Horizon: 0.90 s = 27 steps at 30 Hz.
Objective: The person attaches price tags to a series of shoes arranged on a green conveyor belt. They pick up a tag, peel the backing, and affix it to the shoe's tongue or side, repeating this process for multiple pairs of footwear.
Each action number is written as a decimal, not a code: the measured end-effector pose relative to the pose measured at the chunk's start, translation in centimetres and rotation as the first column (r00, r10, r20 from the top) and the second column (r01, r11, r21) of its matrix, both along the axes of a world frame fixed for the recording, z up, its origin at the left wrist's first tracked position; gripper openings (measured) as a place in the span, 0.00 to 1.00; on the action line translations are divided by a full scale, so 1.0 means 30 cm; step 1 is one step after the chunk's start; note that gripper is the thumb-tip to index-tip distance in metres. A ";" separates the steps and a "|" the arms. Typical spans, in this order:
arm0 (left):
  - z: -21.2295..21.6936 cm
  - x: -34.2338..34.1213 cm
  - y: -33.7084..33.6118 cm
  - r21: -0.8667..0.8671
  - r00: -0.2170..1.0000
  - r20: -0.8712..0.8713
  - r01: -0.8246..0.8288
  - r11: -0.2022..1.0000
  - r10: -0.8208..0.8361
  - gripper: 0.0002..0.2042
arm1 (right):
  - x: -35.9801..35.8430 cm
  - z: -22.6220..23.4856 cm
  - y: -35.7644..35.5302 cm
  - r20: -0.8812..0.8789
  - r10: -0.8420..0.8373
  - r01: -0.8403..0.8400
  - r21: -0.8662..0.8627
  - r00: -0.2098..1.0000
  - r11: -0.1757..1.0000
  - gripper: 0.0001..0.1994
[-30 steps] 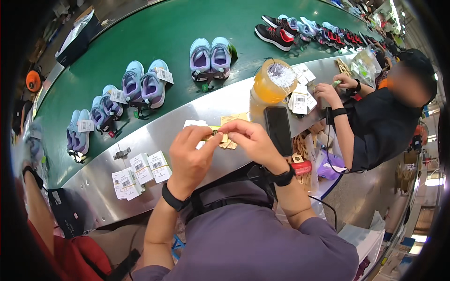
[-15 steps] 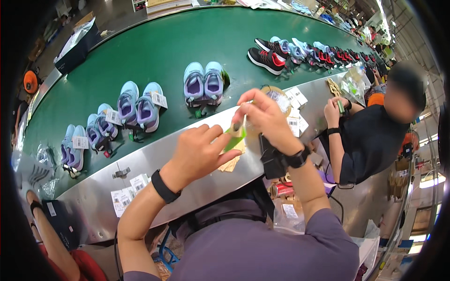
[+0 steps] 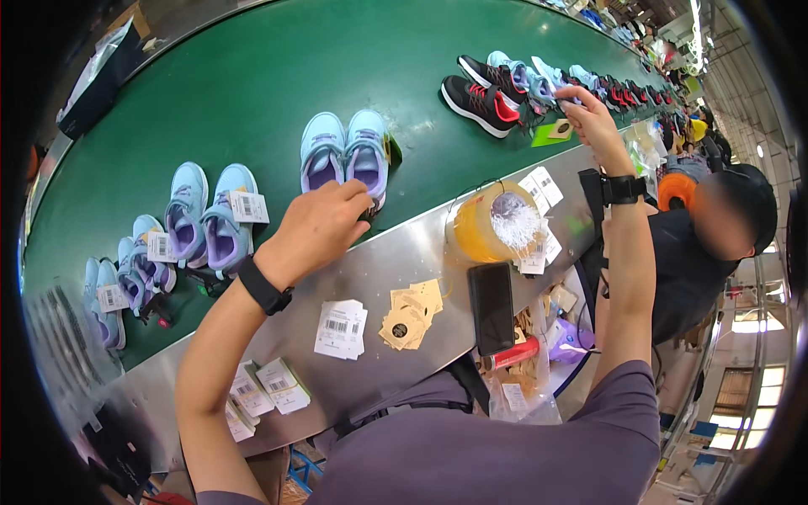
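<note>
The pair of light-blue and purple shoes (image 3: 347, 156) sits on the green conveyor belt (image 3: 252, 76), close to its near edge; broad bare belt lies at 12 o'clock of it. The left hand (image 3: 318, 229) rests at the pair's 6 o'clock, fingers curled against the right shoe's heel. The right hand (image 3: 589, 118) reaches to 2 o'clock, fingers pinched by the black and red shoes (image 3: 481, 103), just above a green tag (image 3: 551, 133); what it grips I cannot tell. On the steel desk (image 3: 404, 252) a yellow tub (image 3: 492, 225) holds white shreds.
</note>
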<state>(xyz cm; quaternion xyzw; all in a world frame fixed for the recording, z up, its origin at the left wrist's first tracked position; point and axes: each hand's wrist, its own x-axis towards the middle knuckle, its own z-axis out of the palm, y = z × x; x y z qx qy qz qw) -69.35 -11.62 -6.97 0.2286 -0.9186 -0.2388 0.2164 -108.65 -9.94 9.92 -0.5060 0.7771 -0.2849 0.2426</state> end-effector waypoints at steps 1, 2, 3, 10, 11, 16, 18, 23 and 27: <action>-0.004 -0.015 -0.017 -0.005 1.000 -0.004 0.010 1.000 -0.010 0.14 | -0.100 -0.007 -0.013 -0.052 -0.027 0.027 0.005 0.998 1.000 0.07; -0.007 -0.023 -0.022 -0.004 1.000 -0.014 0.008 1.000 -0.008 0.15 | -0.144 -0.008 -0.023 -0.101 -0.052 0.053 0.008 0.994 0.999 0.07; -0.014 -0.028 -0.021 -0.010 1.000 -0.003 0.018 1.000 -0.018 0.15 | -0.186 -0.014 -0.023 -0.120 -0.048 0.055 0.052 0.992 0.997 0.07; 0.030 0.001 0.021 0.053 0.999 -0.038 -0.011 0.999 0.013 0.13 | 0.027 0.030 0.100 -0.059 0.149 -0.142 0.107 0.987 0.984 0.07; 0.059 0.019 0.044 0.085 0.999 -0.034 -0.007 0.996 0.010 0.13 | 0.082 0.049 0.150 -0.067 0.179 -0.173 0.085 0.982 0.981 0.07; 0.150 0.046 0.211 0.213 0.980 -0.199 0.033 0.976 0.010 0.17 | 0.329 0.058 0.421 0.233 0.253 -0.258 -0.009 0.939 0.966 0.08; 0.186 -0.012 0.287 0.217 0.954 -0.300 0.055 0.975 0.013 0.18 | 0.382 -0.010 0.463 0.371 0.377 -0.397 -0.025 0.849 0.918 0.07; 0.188 -0.086 0.432 0.277 0.923 -0.373 0.015 0.961 0.093 0.33 | 0.553 -0.210 0.503 0.714 0.298 -0.370 -0.059 0.634 0.927 0.05; 0.135 -0.103 0.529 0.444 0.953 -0.276 0.011 0.896 0.126 0.36 | 0.649 -0.315 0.571 0.869 0.253 -0.319 -0.117 0.426 0.940 0.06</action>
